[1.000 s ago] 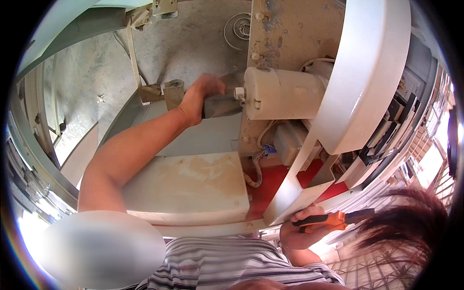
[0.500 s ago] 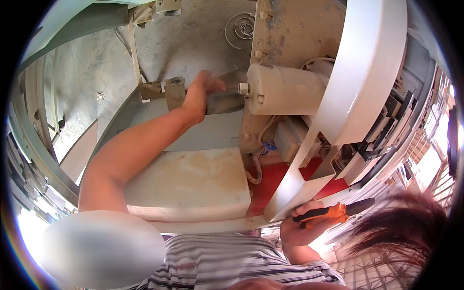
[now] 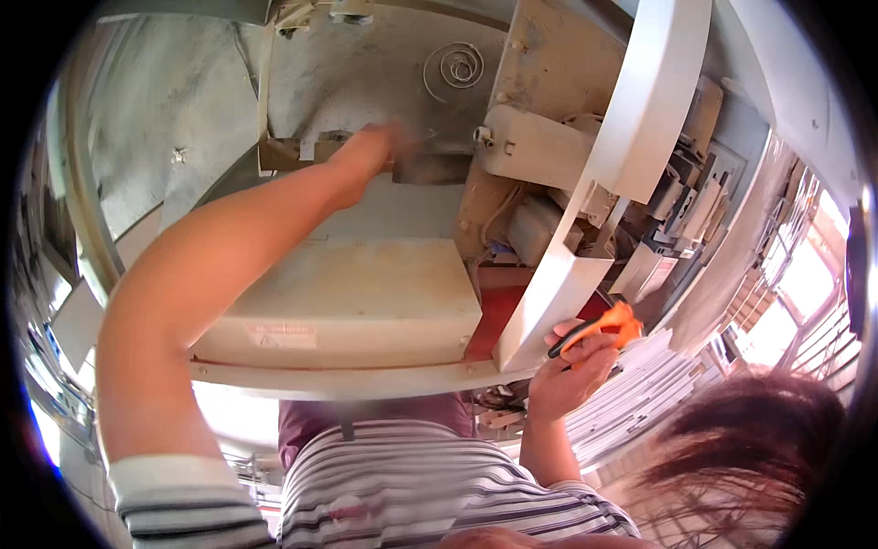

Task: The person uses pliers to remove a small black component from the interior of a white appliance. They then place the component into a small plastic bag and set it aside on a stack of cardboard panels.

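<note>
Long cream metal box point(image 3: 357, 274): I see it lying crosswise in front of the person; its bulk seems to be why the left forearm point(image 3: 251, 220) arches over to get past it.
White bent metal bar point(image 3: 654, 101): it slants down the right side, its lower end by the box's right end, probably fixed there as framing.
Dusty brown metal plate point(image 3: 558, 46): it stands beyond the bar, and I judge that it backs the fittings around it.
Smooth cream cylinder point(image 3: 535, 151): it juts out left of the bar, its fitted end facing the recess, likely borne by that mount.
Right hand point(image 3: 572, 375): it sits just beside the bar's lower end, fingers curled around a handle; I take this as parking the tool clear of the reaching arm.
Left hand point(image 3: 366, 151): it is far inside the recess, near a dark flat metal block point(image 3: 434, 168); blur means I cannot tell whether its fingers are spread, pressed together or touching the block.
Orange-and-black-handled pliers point(image 3: 620, 320): they are in the right hand, apparently gripped low so the working end points away from the body.
</note>
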A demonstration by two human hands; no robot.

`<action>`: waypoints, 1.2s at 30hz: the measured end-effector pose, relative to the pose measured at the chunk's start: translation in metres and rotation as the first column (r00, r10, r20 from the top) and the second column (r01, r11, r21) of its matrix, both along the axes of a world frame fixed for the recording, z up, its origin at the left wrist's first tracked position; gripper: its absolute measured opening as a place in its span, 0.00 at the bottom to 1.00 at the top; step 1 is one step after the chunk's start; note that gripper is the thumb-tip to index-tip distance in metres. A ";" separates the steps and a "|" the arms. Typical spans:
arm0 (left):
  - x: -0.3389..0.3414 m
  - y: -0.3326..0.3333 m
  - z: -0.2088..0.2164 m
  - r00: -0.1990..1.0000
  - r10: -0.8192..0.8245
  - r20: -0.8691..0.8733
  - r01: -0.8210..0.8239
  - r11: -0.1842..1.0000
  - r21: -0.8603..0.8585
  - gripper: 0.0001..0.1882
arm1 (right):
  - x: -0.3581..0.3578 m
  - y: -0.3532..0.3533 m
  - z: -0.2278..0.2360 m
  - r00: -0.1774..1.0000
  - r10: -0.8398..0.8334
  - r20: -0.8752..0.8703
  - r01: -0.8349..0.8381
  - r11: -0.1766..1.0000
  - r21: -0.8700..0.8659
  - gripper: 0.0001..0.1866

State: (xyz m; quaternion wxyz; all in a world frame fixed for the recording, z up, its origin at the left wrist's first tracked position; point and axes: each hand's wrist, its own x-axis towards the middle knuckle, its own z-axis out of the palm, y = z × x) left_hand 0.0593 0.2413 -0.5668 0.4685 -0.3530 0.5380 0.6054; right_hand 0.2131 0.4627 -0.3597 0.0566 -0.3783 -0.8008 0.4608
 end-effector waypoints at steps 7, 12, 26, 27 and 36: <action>0.059 -0.024 0.192 0.702 -0.312 -0.640 0.333 0.938 -0.092 0.30 | -0.055 -0.065 0.037 0.974 0.219 -0.055 -0.192 0.676 -0.711 0.27; 0.107 -0.056 0.250 0.754 0.070 -0.653 -0.056 0.998 0.042 0.42 | -0.079 -0.137 0.039 0.741 0.660 -0.123 -0.440 0.338 -0.832 0.22; 0.184 -0.260 0.228 0.759 -0.263 -0.596 -0.494 0.364 -0.790 0.28 | -0.185 -0.160 -0.111 0.018 0.682 0.731 -0.976 0.172 -0.137 0.33; 0.184 -0.266 0.219 0.752 -0.251 -0.609 -0.518 0.346 -0.782 0.27 | -0.187 -0.152 -0.136 -0.064 0.619 0.783 -0.982 0.101 -0.160 0.34; 0.185 -0.272 0.176 0.753 -0.100 -0.651 -0.591 0.332 -0.735 0.27 | -0.194 -0.119 -0.231 -0.431 0.366 0.825 -0.863 0.098 -0.495 0.32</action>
